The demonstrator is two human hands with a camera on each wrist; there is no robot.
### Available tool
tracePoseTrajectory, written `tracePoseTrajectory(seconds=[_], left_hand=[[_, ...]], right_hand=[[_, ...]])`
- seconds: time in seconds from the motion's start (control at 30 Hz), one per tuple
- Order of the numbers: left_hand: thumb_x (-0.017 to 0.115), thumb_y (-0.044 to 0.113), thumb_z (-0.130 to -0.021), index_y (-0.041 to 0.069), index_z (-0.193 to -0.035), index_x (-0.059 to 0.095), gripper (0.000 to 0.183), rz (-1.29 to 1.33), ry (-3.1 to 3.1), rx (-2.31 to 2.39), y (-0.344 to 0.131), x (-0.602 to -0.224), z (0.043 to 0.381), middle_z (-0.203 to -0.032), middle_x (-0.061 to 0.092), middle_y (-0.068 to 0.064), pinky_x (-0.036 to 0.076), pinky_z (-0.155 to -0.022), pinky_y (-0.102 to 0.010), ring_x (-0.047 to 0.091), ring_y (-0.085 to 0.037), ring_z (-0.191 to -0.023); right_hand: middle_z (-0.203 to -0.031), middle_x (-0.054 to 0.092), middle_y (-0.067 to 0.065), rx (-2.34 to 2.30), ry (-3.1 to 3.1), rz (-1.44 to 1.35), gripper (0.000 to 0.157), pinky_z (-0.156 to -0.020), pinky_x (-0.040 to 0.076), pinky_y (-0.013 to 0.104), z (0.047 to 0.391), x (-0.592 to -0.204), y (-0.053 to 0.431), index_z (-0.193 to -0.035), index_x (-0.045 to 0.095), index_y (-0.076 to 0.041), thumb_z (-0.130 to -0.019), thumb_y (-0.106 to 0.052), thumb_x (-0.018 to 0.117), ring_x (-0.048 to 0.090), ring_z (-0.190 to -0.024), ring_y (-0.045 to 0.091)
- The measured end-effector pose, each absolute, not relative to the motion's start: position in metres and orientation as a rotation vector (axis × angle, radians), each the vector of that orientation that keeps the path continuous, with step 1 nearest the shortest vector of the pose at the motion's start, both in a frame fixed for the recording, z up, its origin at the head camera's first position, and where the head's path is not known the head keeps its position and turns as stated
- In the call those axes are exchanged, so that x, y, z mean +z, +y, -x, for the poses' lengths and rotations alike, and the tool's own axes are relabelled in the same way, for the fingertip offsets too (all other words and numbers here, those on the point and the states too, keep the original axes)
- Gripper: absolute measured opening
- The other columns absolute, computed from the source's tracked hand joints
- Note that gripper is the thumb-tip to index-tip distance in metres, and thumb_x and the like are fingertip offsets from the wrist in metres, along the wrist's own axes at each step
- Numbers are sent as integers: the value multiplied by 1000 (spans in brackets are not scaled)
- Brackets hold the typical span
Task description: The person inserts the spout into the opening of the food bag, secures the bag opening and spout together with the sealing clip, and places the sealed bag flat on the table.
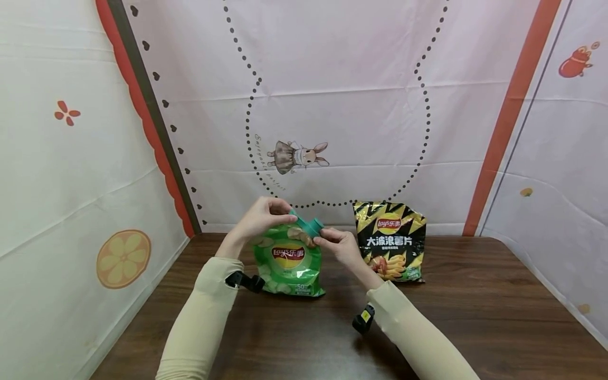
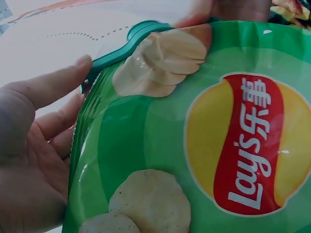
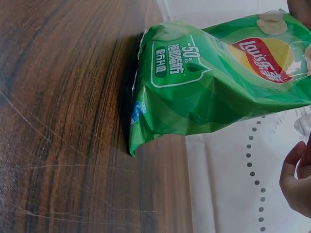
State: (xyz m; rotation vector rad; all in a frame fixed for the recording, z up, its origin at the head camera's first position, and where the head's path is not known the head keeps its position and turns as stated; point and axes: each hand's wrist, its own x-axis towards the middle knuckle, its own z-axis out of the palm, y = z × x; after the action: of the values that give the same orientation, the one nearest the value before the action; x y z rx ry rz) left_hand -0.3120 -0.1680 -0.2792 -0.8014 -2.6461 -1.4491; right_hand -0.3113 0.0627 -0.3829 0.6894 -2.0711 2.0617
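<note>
A green bag of Lay's potato chips point(image 1: 288, 269) stands upright on the table, and a teal-green bag clip point(image 1: 311, 227) with a round spout-like part lies along its top edge. My left hand point(image 1: 266, 215) pinches the clip's left end at the bag's top left corner. In the left wrist view, the left thumb point(image 2: 73, 77) presses the clip's end while the other fingers reach behind the bag. My right hand point(image 1: 341, 245) pinches the clip's right part beside the round piece. The right wrist view shows the bag from its side, with right-hand fingers point(image 3: 297, 182) curled at the edge.
A black and yellow bag of Lay's chips point(image 1: 389, 248) stands to the right, close behind my right forearm. The brown wooden table point(image 1: 475, 306) ends at a printed cloth backdrop point(image 1: 342, 132), with cloth walls on both sides. Both wrists wear black camera straps.
</note>
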Motion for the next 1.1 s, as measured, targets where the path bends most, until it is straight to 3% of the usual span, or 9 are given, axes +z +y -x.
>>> tracePoseTrajectory(seconds=[0.37,0.53,0.7,0.87,1.1], left_hand=[[72,16,-84,8,-92,68,12,872,-2675,-1362,-169,-273,305,-89,67,-6,50,-75,-35,62,-21,-84],[72,16,-84,8,-90,67,12,880,-2688,-1357,-166,-270,303,-89,65,-6,47,-77,-36,59,-22,-89],[72,17,-85,5,-93,67,15,845,-2683,-1408,-165,-271,304,-86,66,-6,48,-74,-34,60,-22,-84],[75,26,-82,8,-94,70,23,738,-2630,-1385,-166,-278,307,-85,68,-5,51,-71,-32,63,-19,-77],[77,45,-75,18,-93,70,33,532,-2528,-1322,-186,-292,308,-90,70,0,52,-73,-36,64,-19,-81]], right_hand=[[-90,68,-8,2067,-2047,-767,32,-74,53,20,307,-383,62,-114,65,5,-84,-4,69,65,-83,2],[-87,67,-10,2074,-2013,-828,31,-73,53,21,306,-383,63,-113,65,8,-84,-3,69,65,-82,3],[-90,67,-8,2080,-2028,-808,33,-77,54,24,307,-383,64,-115,64,7,-85,-5,69,65,-85,3],[-104,71,4,2100,-2087,-699,35,-82,54,29,309,-384,64,-118,63,4,-86,-9,68,67,-89,4],[-116,66,18,2110,-2183,-563,39,-86,53,40,308,-383,62,-123,62,0,-87,-14,68,66,-87,1]])
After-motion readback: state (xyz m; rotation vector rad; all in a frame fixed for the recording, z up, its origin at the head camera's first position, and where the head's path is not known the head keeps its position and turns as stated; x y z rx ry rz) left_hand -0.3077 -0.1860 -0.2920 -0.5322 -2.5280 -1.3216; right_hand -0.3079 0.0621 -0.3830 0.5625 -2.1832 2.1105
